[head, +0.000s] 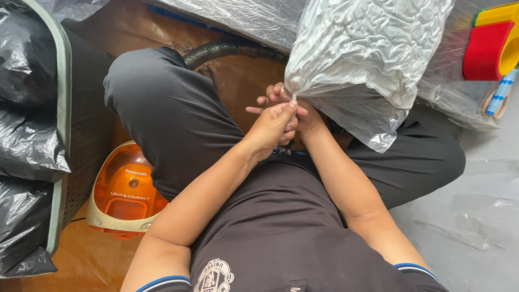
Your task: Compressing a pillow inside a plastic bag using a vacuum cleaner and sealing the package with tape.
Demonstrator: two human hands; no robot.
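Bag (362,54), crinkled clear plastic, vacuum-shrunk, white filling

Silvery-clear crinkled bag (367,59); orange-cream vacuum cleaner (123,190); black hose (227,50); red-yellow toy (492,46).

Home floor: orange vacuum cleaner (123,189), toys (492,48), black bin bags (24,135)

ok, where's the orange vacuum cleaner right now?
In the head view, the orange vacuum cleaner sits on the floor at the person's left, between their left knee and the black bin bags.
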